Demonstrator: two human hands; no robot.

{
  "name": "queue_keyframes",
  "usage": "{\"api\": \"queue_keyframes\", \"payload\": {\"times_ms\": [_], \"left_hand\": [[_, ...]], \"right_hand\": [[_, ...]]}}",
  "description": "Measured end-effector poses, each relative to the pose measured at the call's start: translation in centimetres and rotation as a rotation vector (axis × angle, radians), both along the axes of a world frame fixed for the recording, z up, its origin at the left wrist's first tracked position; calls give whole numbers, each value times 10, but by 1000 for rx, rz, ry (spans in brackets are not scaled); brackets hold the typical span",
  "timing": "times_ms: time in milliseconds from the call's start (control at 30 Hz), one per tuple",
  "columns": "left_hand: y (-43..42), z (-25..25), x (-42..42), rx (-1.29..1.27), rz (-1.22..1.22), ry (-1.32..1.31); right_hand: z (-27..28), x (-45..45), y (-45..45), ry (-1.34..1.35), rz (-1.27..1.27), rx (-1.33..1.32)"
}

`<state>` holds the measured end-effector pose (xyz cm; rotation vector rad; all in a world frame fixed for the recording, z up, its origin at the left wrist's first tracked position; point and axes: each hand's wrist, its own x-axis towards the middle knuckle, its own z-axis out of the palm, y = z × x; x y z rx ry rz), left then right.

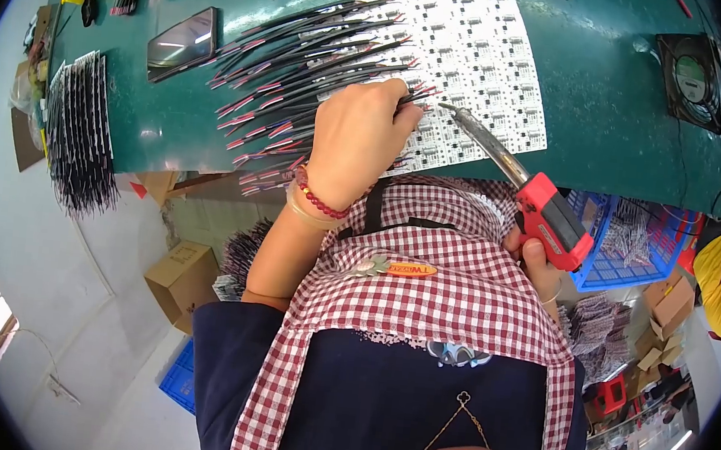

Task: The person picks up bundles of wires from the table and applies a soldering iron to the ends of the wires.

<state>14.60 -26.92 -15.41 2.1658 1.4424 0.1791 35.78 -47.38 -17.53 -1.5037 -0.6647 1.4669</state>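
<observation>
Head view: a green table [596,118] spreads out ahead of the left hand [361,130] and the right hand [534,257], its near edge passing between them. A blue basket [625,272] stands lower, beyond the right hand on its outer side. On the table, a white sheet [497,73] of small boards lies forward of the gap between the hands, reaching under the left fingertips. Rows of dark wires [287,88] with red and white ends fan out from the sheet to the left of the left hand, which rests over them; another stack [81,129] hangs past the table edge, well out to its left. The right hand is wrapped around the handle of a red and black iron [552,217], sloping forward toward the left fingertips. A fan [693,83] sits ahead and outward of the right hand, a phone [183,43] ahead and left of the left. Smallest, a wire [423,96] is pinched narrowly between the left thumb and forefinger, its end just beside the iron's tip [446,106]; whether they touch, I cannot tell.
</observation>
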Motion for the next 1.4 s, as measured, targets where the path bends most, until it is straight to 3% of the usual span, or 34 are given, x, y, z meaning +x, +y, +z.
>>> {"api": "queue_keyframes", "payload": {"times_ms": [333, 633, 1333, 1400], "left_hand": [[-1, 1, 1, -15, -5, 15], [-1, 0, 1, -3, -6, 7], [-3, 2, 3, 21, -46, -22], [-2, 4, 4, 16, -49, -7]], "right_hand": [[-12, -7, -3, -91, 74, 62], [-7, -12, -5, 42, -95, 65], [-16, -10, -11, -87, 71, 101], [-13, -16, -13, -3, -99, 77]]}}
